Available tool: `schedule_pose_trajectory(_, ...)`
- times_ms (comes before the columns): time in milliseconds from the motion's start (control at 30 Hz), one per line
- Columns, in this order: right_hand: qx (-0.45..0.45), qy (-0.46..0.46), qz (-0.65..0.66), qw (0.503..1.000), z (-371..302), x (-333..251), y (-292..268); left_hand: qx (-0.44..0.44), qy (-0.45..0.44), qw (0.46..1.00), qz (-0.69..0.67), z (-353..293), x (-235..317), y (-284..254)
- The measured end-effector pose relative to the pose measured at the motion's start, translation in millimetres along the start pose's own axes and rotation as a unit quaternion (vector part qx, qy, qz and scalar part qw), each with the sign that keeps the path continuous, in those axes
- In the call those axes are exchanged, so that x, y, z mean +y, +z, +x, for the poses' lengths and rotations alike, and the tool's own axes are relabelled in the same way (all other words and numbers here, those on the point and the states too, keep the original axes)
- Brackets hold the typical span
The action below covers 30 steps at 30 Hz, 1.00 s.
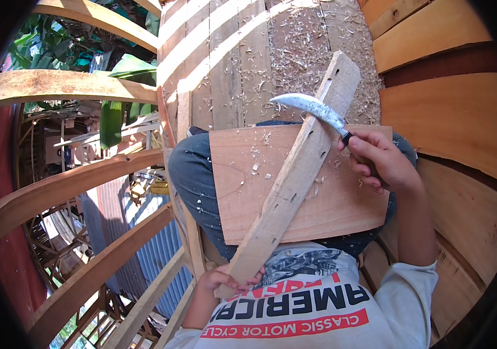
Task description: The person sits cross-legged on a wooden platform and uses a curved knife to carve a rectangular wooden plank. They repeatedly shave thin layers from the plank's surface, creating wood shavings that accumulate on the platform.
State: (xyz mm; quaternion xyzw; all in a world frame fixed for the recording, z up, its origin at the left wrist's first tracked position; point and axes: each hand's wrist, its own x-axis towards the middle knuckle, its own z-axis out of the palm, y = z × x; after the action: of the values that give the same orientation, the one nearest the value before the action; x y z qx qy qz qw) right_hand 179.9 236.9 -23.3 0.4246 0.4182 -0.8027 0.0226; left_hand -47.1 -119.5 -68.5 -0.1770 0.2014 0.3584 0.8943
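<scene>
A long wooden bar (286, 189) with several small dark slots slants from my belly up to the far right, over a flat wooden board (242, 192) on my lap. My left hand (225, 281) is closed round the bar's near end, close to my shirt. In my right hand (379, 160) is a curved knife (312, 106) with a dark handle, gripped at the right of the bar. Its pale blade points left and crosses the bar's far part; whether it touches the wood I cannot tell. Wood chips (255, 168) lie on the lap board.
Shavings (301, 46) cover much of the plank floor (222, 70) ahead. On the left, an open railing of wooden slats (74, 168) looks onto corrugated roofing (149, 238) and plants (42, 43). A wooden plank wall (452, 116) stands close on the right.
</scene>
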Motion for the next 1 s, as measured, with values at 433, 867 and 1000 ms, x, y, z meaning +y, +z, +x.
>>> schedule_pose_trajectory(433,-0.084,0.036,-0.022,0.996,-14.7,10.3,10.9,0.007,0.014,1.0,-0.015,-1.2,-0.7,3.5)
schedule_pose_trajectory(867,0.139,-0.073,0.051,0.986,-1.7,10.3,-5.7,-0.01,0.002,0.999,-0.05,3.9,-2.7,-3.0)
schedule_pose_trajectory(1000,0.29,-0.254,-0.135,0.913,18.8,21.5,-7.2,-0.025,0.02,0.999,-0.041,3.5,-6.6,-3.1)
